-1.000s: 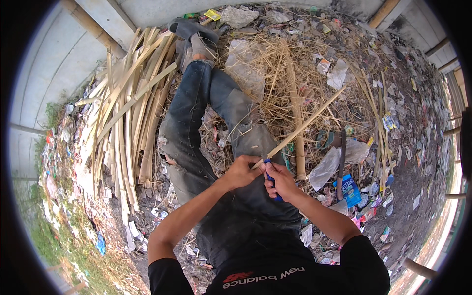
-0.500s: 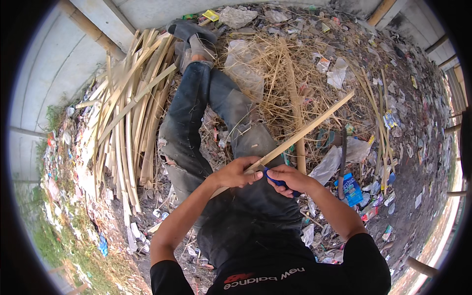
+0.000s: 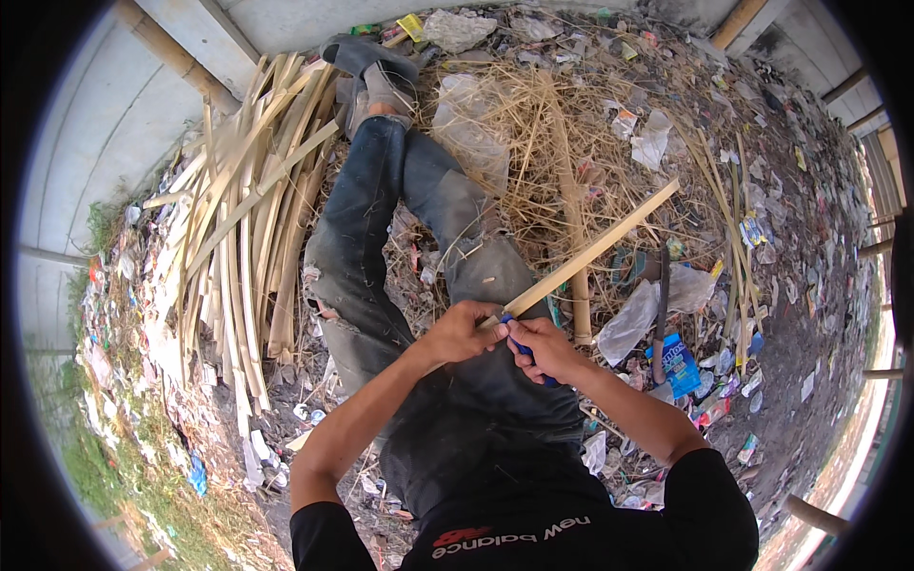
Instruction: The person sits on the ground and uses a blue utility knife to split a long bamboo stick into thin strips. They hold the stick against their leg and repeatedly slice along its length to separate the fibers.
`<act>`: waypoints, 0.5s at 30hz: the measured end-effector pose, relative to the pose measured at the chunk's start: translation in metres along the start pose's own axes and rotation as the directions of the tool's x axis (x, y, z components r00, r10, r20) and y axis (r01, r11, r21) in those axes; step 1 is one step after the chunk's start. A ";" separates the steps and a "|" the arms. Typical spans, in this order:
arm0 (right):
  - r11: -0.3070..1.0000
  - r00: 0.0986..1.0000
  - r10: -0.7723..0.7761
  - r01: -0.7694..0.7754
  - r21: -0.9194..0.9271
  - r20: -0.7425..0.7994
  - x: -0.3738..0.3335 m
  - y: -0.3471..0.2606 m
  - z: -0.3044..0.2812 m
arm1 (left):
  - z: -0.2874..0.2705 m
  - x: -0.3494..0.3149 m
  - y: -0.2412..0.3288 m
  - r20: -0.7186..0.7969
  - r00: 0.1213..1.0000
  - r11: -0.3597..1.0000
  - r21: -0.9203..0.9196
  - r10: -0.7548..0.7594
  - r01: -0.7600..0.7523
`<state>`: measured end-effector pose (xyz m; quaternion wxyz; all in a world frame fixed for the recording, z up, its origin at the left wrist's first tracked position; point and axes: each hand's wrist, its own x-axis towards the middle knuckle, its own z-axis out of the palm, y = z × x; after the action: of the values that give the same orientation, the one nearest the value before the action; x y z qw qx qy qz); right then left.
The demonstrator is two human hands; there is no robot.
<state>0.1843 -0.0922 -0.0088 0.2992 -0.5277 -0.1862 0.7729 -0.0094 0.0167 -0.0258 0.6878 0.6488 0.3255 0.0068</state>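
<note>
Our left hand [image 3: 464,331] clenches the bamboo strip [image 3: 590,252] at its near end; its long axis runs toward upper right. Our right hand [image 3: 540,347], just beside, grasps a blue-handled knife [image 3: 526,350].

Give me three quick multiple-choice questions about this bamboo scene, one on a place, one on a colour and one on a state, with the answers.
1. Where does the pile of split bamboo strips lie?
A. to the person's left
B. to the person's right
C. across the lap

2. What colour is the tool handle in the right hand?
A. red
B. blue
C. yellow

3. How is the bamboo strip held?
A. lying loose on the ground
B. gripped by the left hand, far end raised
C. tucked under a foot

Answers: 1 A, the pile sits left of the legs. 2 B, blue shows between the fingers. 3 B, the left hand is closed around its near end.
</note>
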 end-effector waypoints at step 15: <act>0.994 0.976 -0.005 0.029 -0.106 0.219 0.005 0.002 -0.019 | -0.008 -0.002 0.003 0.147 0.986 0.990 -0.130 0.073 -0.054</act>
<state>0.2003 -0.0909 -0.0202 0.2546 -0.4535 -0.2641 0.8122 -0.0133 0.0239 -0.0214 0.7494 0.6129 0.2504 0.0000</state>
